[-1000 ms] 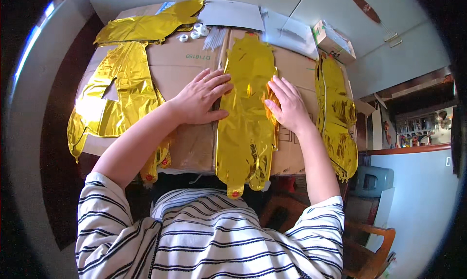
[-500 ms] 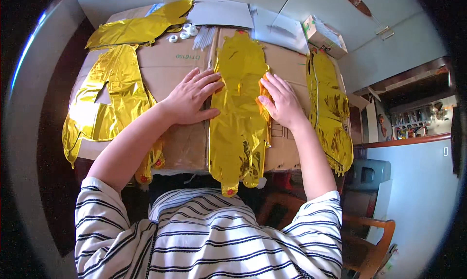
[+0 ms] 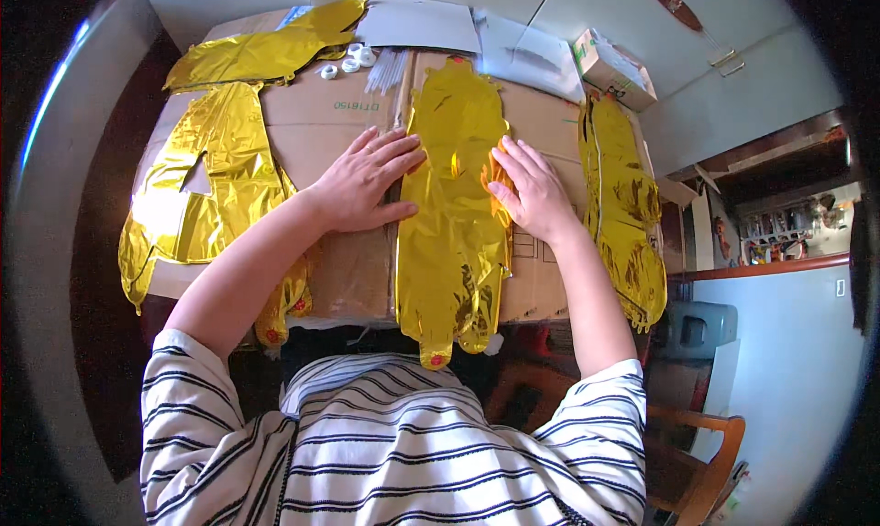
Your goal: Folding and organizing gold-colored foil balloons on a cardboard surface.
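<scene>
A flat, uninflated gold foil balloon [image 3: 449, 214] lies lengthwise in front of me, its near end hanging past the edge of the cardboard [image 3: 353, 269]. My left hand [image 3: 371, 178] rests flat with fingers spread, fingertips on the balloon's left edge and the palm over the cardboard. On the opposite edge lies my right hand [image 3: 530, 187], fingers stretched out, pressing on the foil, which reflects orange there. Neither hand grips anything. Left of my left forearm is another flat gold balloon [image 3: 229, 159], shaped like a letter A and partly covered by that arm.
Another gold foil balloon [image 3: 247, 54] lies far left, and one more [image 3: 623, 214] at the right edge. White tape rolls [image 3: 350, 65], clear straws [image 3: 389, 71], a white sheet [image 3: 417, 24], a clear plastic bag [image 3: 522, 54] and a tissue box [image 3: 614, 70] sit along the back. A wooden chair [image 3: 724, 453] stands at lower right.
Both hands stay on the balloon's edges almost unmoved. The balloon's near end sits very slightly farther from me, and the whole view has shifted a little.
</scene>
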`<state>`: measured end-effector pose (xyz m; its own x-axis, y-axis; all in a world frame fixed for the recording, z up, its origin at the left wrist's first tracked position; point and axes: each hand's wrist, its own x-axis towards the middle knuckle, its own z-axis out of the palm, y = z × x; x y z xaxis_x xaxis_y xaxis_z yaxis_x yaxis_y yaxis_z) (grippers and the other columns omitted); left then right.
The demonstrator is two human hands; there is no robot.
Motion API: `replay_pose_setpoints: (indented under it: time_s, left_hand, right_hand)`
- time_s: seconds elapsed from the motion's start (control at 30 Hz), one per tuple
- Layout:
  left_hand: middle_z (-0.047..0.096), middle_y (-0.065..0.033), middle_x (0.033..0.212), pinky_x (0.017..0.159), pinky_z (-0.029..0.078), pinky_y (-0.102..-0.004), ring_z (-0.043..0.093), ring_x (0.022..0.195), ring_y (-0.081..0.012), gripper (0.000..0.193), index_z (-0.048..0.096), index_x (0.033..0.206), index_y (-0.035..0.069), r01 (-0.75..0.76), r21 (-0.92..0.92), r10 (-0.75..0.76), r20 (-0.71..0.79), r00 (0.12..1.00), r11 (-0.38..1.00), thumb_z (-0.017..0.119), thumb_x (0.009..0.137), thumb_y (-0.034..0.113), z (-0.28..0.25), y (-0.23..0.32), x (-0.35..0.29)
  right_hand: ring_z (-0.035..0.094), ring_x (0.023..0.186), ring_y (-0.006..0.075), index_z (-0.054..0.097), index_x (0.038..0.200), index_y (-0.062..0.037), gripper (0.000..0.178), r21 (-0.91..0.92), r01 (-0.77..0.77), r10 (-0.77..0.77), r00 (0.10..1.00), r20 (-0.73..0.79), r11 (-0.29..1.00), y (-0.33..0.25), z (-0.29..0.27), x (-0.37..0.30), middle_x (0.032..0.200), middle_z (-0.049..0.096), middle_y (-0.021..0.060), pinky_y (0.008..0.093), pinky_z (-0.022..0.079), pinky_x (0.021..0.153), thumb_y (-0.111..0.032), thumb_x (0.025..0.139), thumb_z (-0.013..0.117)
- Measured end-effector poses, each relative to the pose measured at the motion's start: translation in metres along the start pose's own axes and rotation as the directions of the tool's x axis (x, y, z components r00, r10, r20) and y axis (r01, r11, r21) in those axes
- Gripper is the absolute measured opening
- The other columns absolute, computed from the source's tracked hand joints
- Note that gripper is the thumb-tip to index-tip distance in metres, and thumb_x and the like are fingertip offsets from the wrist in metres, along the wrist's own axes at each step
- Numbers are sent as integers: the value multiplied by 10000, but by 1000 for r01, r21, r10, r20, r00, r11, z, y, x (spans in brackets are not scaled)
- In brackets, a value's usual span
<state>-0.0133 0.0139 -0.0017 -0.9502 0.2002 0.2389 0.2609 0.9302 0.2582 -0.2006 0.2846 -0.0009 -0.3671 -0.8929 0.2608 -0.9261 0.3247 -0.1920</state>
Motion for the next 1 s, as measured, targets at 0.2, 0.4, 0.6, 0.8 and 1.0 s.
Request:
replay_pose_setpoints:
  time_s: [0.2, 0.4, 0.6, 0.8, 1.0]
  left_hand:
    - [389, -179, 1566, 1229, 184, -567, 291, 1493, -362, 751, 431, 1489, 73, 4, 6, -4, 10, 1000, 1000, 622, 922, 527, 1, 0, 0]
    - [390, -175, 1567, 1229, 185, -565, 282, 1497, -367, 752, 431, 1489, 75, 10, 3, -10, 6, 1000, 1000, 625, 919, 527, 2, 0, 0]
    - [393, -174, 1566, 1226, 188, -567, 286, 1496, -367, 769, 426, 1496, 74, 12, 0, -12, 8, 1000, 1000, 641, 904, 517, -2, 2, 1]
    - [404, -170, 1562, 1223, 189, -569, 299, 1492, -363, 770, 430, 1496, 77, 27, -2, -27, 16, 1000, 1000, 658, 890, 494, -1, 1, -1]
    - [411, -165, 1559, 1223, 185, -571, 296, 1495, -350, 773, 437, 1493, 78, 38, -23, -38, -1, 999, 999, 663, 884, 497, 1, 1, -3]
  right_hand:
    - [445, 1386, 383, 568, 1371, -23, 528, 12, -3, 3, 1000, -14, 1000, -1, -5, 4, 1482, 499, 203, 462, 362, 1161, -386, 990, 609]
    - [687, 1038, 359, 712, 1088, 12, 293, 373, -100, 216, 934, -283, 922, 12, -13, 42, 1111, 713, 190, 397, 538, 918, -240, 950, 656]
    - [633, 623, 243, 702, 771, -1, 230, 506, -597, 633, 764, 124, 622, 87, 7, 119, 680, 671, 97, 372, 492, 606, -212, 808, 788]
    - [507, 525, 156, 681, 747, 12, 298, 247, -800, 737, 601, 311, 548, 68, 13, 178, 686, 596, 75, 343, 432, 494, -214, 722, 874]
    - [635, 655, 232, 735, 819, 54, 322, 118, -758, 685, 635, 358, 641, 59, 27, 201, 808, 691, 135, 378, 511, 599, -186, 668, 887]
